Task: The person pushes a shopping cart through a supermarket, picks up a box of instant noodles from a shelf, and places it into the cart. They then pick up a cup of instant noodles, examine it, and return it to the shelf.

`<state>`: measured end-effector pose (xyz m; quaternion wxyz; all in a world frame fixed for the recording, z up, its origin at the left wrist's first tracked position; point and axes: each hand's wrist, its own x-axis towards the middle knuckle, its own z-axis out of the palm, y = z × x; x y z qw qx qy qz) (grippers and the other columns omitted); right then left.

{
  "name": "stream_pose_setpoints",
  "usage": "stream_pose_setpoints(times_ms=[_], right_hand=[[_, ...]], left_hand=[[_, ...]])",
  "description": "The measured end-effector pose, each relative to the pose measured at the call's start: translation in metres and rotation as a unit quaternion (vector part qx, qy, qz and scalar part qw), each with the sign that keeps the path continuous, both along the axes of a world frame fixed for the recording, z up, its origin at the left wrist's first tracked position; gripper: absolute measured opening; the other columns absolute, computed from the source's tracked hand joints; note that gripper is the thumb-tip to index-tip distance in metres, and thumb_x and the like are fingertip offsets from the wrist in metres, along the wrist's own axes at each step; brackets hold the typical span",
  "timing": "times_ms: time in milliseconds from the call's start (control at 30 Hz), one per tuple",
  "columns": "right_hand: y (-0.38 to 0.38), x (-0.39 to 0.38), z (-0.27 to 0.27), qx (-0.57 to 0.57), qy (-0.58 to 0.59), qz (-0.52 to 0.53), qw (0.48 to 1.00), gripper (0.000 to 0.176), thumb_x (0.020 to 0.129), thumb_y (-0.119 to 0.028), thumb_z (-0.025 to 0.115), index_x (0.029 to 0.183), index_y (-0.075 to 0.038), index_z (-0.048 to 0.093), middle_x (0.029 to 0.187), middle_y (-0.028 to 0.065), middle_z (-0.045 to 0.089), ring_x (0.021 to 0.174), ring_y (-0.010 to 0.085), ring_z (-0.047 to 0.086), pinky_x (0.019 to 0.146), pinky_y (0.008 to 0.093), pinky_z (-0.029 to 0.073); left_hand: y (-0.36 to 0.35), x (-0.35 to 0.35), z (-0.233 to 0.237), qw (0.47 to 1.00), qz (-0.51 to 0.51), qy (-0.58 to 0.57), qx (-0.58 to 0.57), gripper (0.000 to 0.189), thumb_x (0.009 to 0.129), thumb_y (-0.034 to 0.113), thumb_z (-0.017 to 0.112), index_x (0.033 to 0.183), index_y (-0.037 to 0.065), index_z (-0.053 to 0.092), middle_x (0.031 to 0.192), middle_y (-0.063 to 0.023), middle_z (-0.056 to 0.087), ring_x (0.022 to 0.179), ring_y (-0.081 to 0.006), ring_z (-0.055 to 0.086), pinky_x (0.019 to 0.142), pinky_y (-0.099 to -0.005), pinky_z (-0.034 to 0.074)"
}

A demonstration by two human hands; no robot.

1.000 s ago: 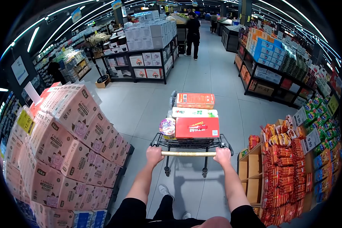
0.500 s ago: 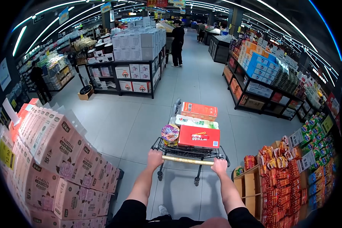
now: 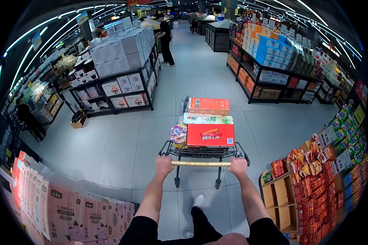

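Note:
My left hand is wrapped round the left end of the gold cart handle. At its right end my right hand is closed on the same bar. Beyond the bar, the black shopping cart carries a red box at the near side. A round purple-lidded tub sits left of that box. Behind them lie a white and green pack and an orange-red box. A dark item in clear plastic is at the far left of the cart.
Pink cartons are stacked at lower left. A snack display stands at lower right. Black shelves with boxes flank the aisle at left and right. A person in black stands by the left shelves; others are farther off.
The cart and my hands have moved forward along the aisle. The pink cartons sit lower in view, and the shelves ahead are nearer. Both hands keep hold of the bar.

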<state>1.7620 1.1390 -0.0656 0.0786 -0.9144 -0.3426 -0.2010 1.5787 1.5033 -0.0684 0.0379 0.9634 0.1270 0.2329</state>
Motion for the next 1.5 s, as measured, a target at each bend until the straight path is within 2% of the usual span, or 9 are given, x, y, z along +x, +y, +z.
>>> stream_pose_setpoints(times_ms=[167, 367, 400, 533, 700, 833, 1200, 1433, 1500], right_hand=[[0.036, 0.073, -0.012, 0.066, -0.035, 0.015, 0.997, 0.010, 0.055, -0.016, 0.064, 0.060, -0.010, 0.057, 0.054, 0.0091, 0.059, 0.047, 0.0287, 0.059, 0.054, 0.0386, 0.047], [0.089, 0.147, -0.008, 0.032, 0.065, -0.032, 0.997, 0.016, 0.052, -0.018, 0.069, 0.061, -0.010, 0.058, 0.057, 0.0093, 0.060, 0.057, 0.0275, 0.063, 0.062, 0.0384, 0.048], [0.097, 0.156, -0.001, 0.020, 0.060, -0.040, 0.997, 0.011, 0.057, -0.017, 0.068, 0.065, -0.012, 0.062, 0.058, 0.0073, 0.062, 0.056, 0.0250, 0.063, 0.063, 0.0372, 0.048], [0.123, 0.205, -0.007, 0.069, 0.050, -0.021, 0.996, 0.012, 0.057, -0.018, 0.068, 0.064, -0.012, 0.060, 0.056, 0.0073, 0.060, 0.055, 0.0257, 0.062, 0.061, 0.0385, 0.048], [0.158, 0.252, -0.010, 0.031, 0.078, -0.048, 0.995, 0.014, 0.059, -0.021, 0.069, 0.065, -0.012, 0.060, 0.058, 0.0071, 0.062, 0.055, 0.0264, 0.063, 0.059, 0.0394, 0.048], [0.184, 0.294, -0.011, 0.068, 0.054, -0.057, 0.995, 0.015, 0.058, -0.022, 0.070, 0.064, -0.013, 0.058, 0.058, 0.0053, 0.061, 0.056, 0.0261, 0.062, 0.062, 0.0398, 0.046], [0.260, 0.408, -0.008, 0.022, 0.108, -0.118, 0.987, 0.015, 0.060, -0.020, 0.072, 0.071, -0.013, 0.063, 0.066, 0.0067, 0.066, 0.068, 0.0269, 0.067, 0.065, 0.0398, 0.051], [0.291, 0.481, 0.009, 0.003, 0.088, -0.134, 0.987, 0.018, 0.058, -0.021, 0.073, 0.066, -0.013, 0.060, 0.062, 0.0065, 0.063, 0.064, 0.0259, 0.065, 0.068, 0.0376, 0.050], [0.296, 0.503, 0.006, -0.014, 0.112, -0.142, 0.983, 0.018, 0.060, -0.021, 0.074, 0.073, -0.014, 0.065, 0.067, 0.0069, 0.066, 0.069, 0.0246, 0.067, 0.068, 0.0384, 0.050]], left_hand=[[0.037, 0.073, 0.008, 0.999, 0.001, 0.037, 0.010, 0.008, 0.065, 0.018, 0.069, 0.064, 0.013, 0.062, 0.065, -0.0053, 0.062, 0.067, -0.0238, 0.060, 0.068, -0.0384, 0.043], [0.089, 0.158, 0.009, 0.998, -0.011, 0.062, 0.019, 0.010, 0.067, 0.017, 0.071, 0.066, 0.013, 0.062, 0.065, -0.0067, 0.062, 0.067, -0.0257, 0.060, 0.069, -0.0396, 0.042], [0.098, 0.172, 0.008, 0.998, -0.003, 0.062, 0.028, 0.010, 0.067, 0.017, 0.071, 0.066, 0.013, 0.063, 0.066, -0.0068, 0.062, 0.067, -0.0258, 0.060, 0.068, -0.0399, 0.042], [0.133, 0.227, -0.003, 0.998, -0.006, 0.052, 0.034, 0.008, 0.066, 0.016, 0.072, 0.066, 0.013, 0.064, 0.064, -0.0065, 0.062, 0.066, -0.0262, 0.060, 0.067, -0.0402, 0.041], [0.170, 0.286, -0.009, 0.997, -0.012, 0.057, 0.042, 0.007, 0.064, 0.015, 0.072, 0.065, 0.014, 0.065, 0.063, -0.0052, 0.061, 0.066, -0.0257, 0.060, 0.066, -0.0395, 0.041], [0.195, 0.337, 0.001, 0.996, -0.002, 0.075, 0.041, 0.010, 0.065, 0.016, 0.074, 0.068, 0.014, 0.065, 0.068, -0.0048, 0.062, 0.071, -0.0250, 0.061, 0.073, -0.0402, 0.045], [0.280, 0.482, -0.004, 0.998, -0.038, 0.049, 0.030, 0.011, 0.064, 0.015, 0.074, 0.068, 0.013, 0.064, 0.067, -0.0061, 0.062, 0.070, -0.0261, 0.061, 0.071, -0.0393, 0.044], [0.314, 0.570, -0.006, 0.997, -0.069, 0.018, -0.002, 0.011, 0.064, 0.017, 0.073, 0.066, 0.013, 0.064, 0.066, -0.0062, 0.061, 0.069, -0.0253, 0.059, 0.069, -0.0389, 0.043], [0.319, 0.593, -0.009, 0.997, -0.073, 0.023, 0.007, 0.011, 0.064, 0.016, 0.073, 0.066, 0.013, 0.064, 0.066, -0.0062, 0.061, 0.068, -0.0254, 0.059, 0.068, -0.0389, 0.043]])
